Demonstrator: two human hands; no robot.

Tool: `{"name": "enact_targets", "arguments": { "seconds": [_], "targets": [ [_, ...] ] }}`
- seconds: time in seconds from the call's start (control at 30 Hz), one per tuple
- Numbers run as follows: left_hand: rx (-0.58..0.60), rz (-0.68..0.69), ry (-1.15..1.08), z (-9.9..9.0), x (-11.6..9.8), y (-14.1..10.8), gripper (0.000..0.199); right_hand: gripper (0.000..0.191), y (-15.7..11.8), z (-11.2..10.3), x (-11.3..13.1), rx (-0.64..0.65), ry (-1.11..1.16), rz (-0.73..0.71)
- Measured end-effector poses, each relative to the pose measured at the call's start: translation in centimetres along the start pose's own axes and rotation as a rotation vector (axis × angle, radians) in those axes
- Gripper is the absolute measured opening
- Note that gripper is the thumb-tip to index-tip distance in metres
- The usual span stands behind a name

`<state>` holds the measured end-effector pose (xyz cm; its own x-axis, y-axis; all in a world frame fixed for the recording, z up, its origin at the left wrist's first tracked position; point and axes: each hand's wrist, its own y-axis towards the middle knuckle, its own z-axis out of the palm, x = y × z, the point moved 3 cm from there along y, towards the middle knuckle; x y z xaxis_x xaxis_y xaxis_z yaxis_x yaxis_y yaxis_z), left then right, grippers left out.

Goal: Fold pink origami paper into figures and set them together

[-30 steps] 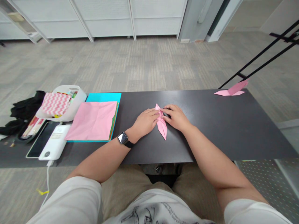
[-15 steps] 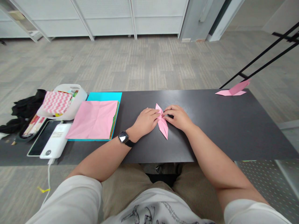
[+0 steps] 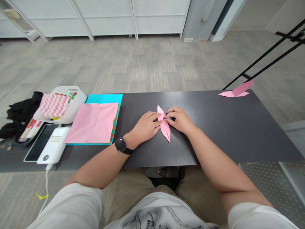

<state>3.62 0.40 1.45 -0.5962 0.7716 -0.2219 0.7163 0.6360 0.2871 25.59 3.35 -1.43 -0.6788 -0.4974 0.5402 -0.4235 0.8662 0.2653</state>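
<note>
A folded pink origami paper (image 3: 165, 131) lies on the dark table (image 3: 214, 127), pointed at its far and near ends, with creases along its length. My left hand (image 3: 146, 125) holds its left side, fingertips pressed on the middle of the paper. From the right, my right hand (image 3: 180, 121) is closed in a pinch at the paper's middle edge, thumb and forefinger close together. The fingers hide part of the paper's centre. A black watch (image 3: 121, 145) is on my left wrist.
A finished-looking pink folded paper figure (image 3: 238, 91) stands at the far right corner. To the left are a stack of pink and coloured sheets (image 3: 92, 124), a white basket (image 3: 78, 106), a phone (image 3: 39, 144), a cabled white power bank (image 3: 53, 146) and black cloth (image 3: 25, 106).
My left hand has shifted slightly left, its fingers a little more spread over the paper. The right hand keeps its pinch. The camera view has moved slightly.
</note>
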Motion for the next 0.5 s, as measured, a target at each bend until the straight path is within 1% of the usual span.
{"name": "enact_targets", "arguments": {
  "seconds": [0.13,0.3,0.4,0.5],
  "targets": [
    [0.014,-0.01,0.02,0.08,-0.18,-0.1,0.024,0.003,-0.01,0.18,0.0,-0.035,0.006,0.004],
    [0.005,-0.044,0.059,-0.16,-0.66,-0.32,0.026,0.004,-0.02,0.4,0.06,-0.051,-0.004,0.006],
    [0.043,-0.076,0.05,-0.17,-0.71,-0.39,0.028,0.003,-0.04,0.25,0.02,-0.05,-0.008,0.002],
    [0.092,-0.113,0.015,-0.15,-0.48,-0.33,0.031,0.01,-0.12,-0.31,-0.1,-0.013,0.013,-0.058]
  ]
}}
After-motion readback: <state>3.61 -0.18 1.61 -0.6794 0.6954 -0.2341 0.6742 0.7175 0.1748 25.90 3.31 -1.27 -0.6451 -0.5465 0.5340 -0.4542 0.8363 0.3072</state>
